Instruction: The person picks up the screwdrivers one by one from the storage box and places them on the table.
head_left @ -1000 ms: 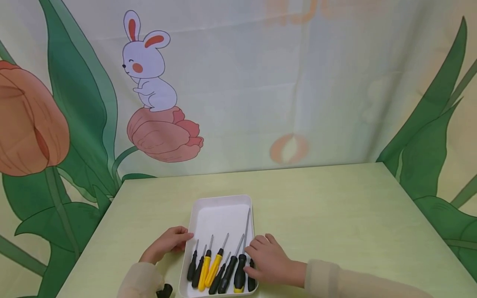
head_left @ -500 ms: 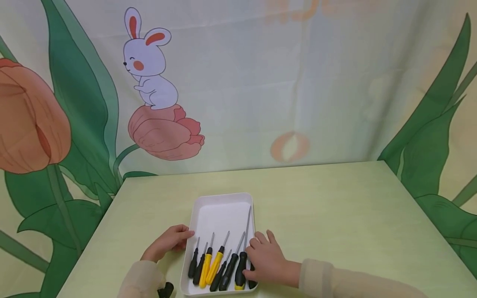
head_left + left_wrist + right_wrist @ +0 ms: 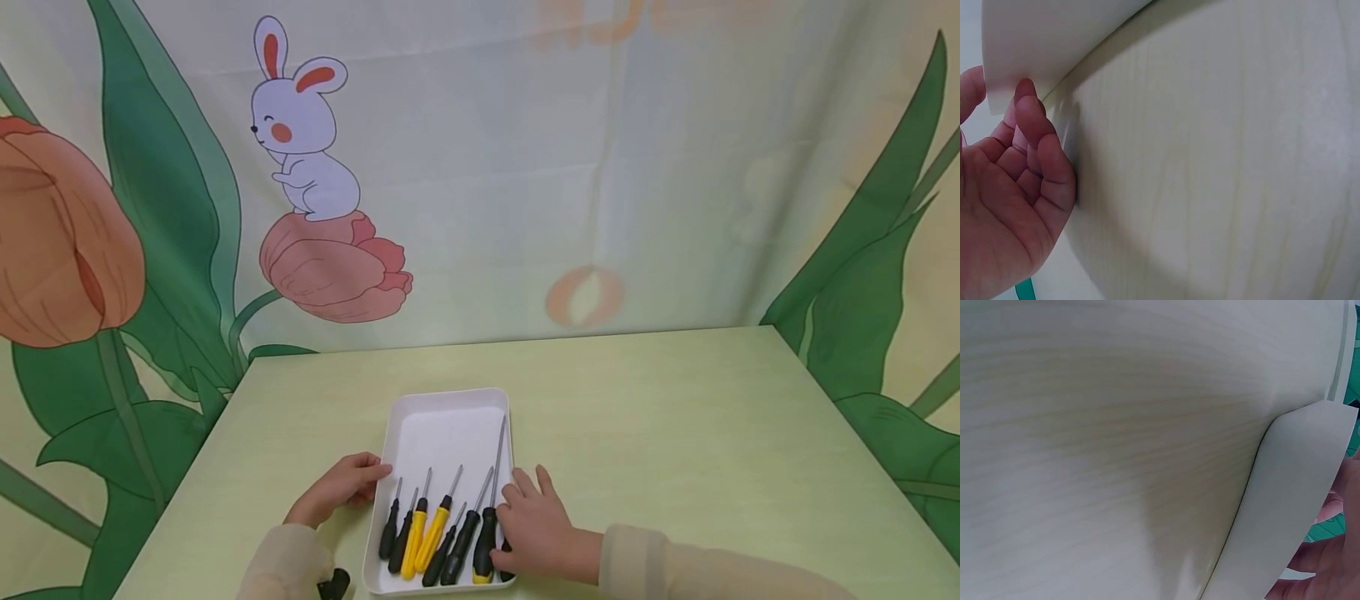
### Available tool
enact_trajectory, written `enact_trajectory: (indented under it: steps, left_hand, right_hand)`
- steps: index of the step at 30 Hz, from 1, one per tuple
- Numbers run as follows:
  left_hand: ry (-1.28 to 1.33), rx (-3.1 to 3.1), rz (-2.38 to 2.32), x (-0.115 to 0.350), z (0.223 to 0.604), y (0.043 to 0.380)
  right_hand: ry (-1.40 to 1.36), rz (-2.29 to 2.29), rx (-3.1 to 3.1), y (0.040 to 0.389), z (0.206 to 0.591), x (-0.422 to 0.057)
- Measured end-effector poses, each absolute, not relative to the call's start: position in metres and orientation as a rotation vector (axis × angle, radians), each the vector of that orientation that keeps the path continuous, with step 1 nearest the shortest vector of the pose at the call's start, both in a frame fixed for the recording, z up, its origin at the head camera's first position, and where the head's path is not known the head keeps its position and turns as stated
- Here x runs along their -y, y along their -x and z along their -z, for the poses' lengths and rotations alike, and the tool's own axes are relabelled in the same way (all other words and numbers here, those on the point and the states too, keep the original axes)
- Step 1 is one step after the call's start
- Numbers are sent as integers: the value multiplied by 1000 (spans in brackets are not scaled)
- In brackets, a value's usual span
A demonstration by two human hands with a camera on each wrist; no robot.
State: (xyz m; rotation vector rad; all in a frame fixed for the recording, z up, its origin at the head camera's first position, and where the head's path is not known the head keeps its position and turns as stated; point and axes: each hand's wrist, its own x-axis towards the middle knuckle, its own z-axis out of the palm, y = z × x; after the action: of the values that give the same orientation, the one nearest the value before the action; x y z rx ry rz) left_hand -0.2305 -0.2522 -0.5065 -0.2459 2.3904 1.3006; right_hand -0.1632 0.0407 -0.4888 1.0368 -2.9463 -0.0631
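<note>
A white tray (image 3: 450, 417) lies on the table with several screwdrivers in its near half. My left hand (image 3: 341, 487) grips the tray's left side, thumb over the rim and fingers bent against the outer wall (image 3: 1035, 50). My right hand (image 3: 536, 525) rests across the right rim, its fingers loosely bent and somewhat spread. Its thumb touches or hovers by a long black screwdriver with a yellow end (image 3: 485, 537); I cannot tell which. Another black screwdriver (image 3: 506, 567) is partly hidden under this hand. Two yellow screwdrivers (image 3: 431, 542) lie among black ones (image 3: 459, 550).
The pale wood-grain table (image 3: 660, 433) stretches to the right and behind the tray. A curtain (image 3: 480, 167) printed with a rabbit and tulips hangs at its back edge. A small black object (image 3: 333, 583) shows beside the left sleeve (image 3: 285, 562).
The view has shifted slightly. My right hand has moved a little, its upper fingers lifting and spreading, while the left hand keeps its grip on the tray. The screwdrivers stay where they were.
</note>
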Motion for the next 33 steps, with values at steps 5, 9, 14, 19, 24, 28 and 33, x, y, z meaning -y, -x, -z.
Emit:
enact_trajectory:
  steps: [5, 9, 14, 19, 24, 28, 33]
  left_hand:
    - [255, -2386, -1319, 253, 506, 230]
    - [256, -2390, -1321, 253, 507, 230]
    - [260, -2400, -1314, 253, 508, 230]
    - [237, -2395, -1349, 253, 509, 229]
    - [239, -2401, -1339, 253, 509, 228]
    - [243, -2401, -1344, 252, 509, 228]
    - [233, -2394, -1365, 252, 509, 228]
  right_hand:
    - [-1036, 90, 2948, 164, 491, -40]
    - [-1036, 125, 2959, 164, 493, -39]
    - [-1013, 136, 3009, 165, 494, -36]
    - [-1013, 165, 3042, 164, 494, -33]
    - [-1006, 196, 3068, 165, 496, -29]
    - [-987, 204, 3096, 168, 497, -25]
    - [-949, 205, 3098, 170, 499, -22]
